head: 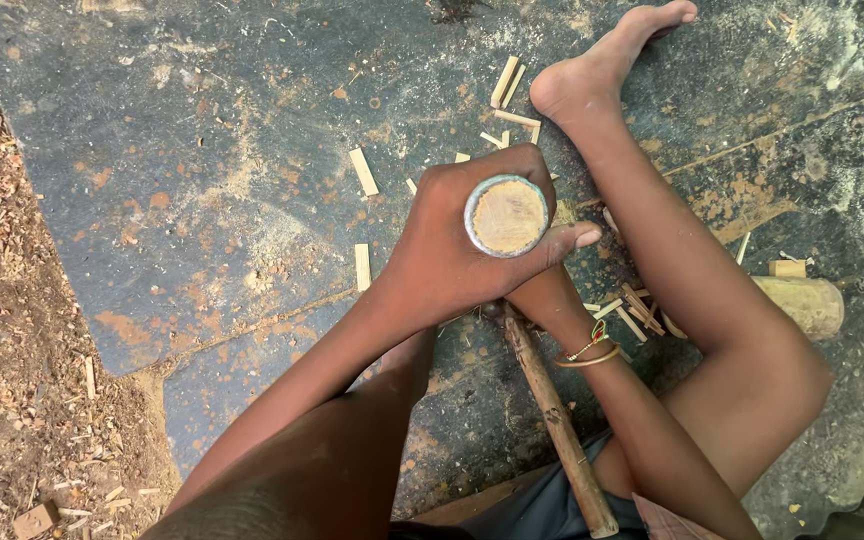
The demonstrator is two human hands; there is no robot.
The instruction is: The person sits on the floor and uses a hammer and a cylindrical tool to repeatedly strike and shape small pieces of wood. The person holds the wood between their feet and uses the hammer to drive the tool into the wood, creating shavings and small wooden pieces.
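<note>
Nearest us, one long wooden handle (560, 420) slants up from between our legs toward our hands, and its far end is hidden under them, so we cannot tell what it carries. Our right hand (542, 295), one bangle (592, 355) at its wrist, sits low around that hidden end; we cannot tell how tightly it closes. Our left hand (462, 245) is wrapped closed around one upright metal-rimmed wooden cylinder (507, 215), whose round end faces up at us, apparently held steady on end. Off to the right one pale wooden block (807, 300) lies on the dark floor sheet (202, 150). Beyond, roughly a dozen split wood slivers (363, 171) lie scattered, most near our one outstretched foot (602, 65).
</note>
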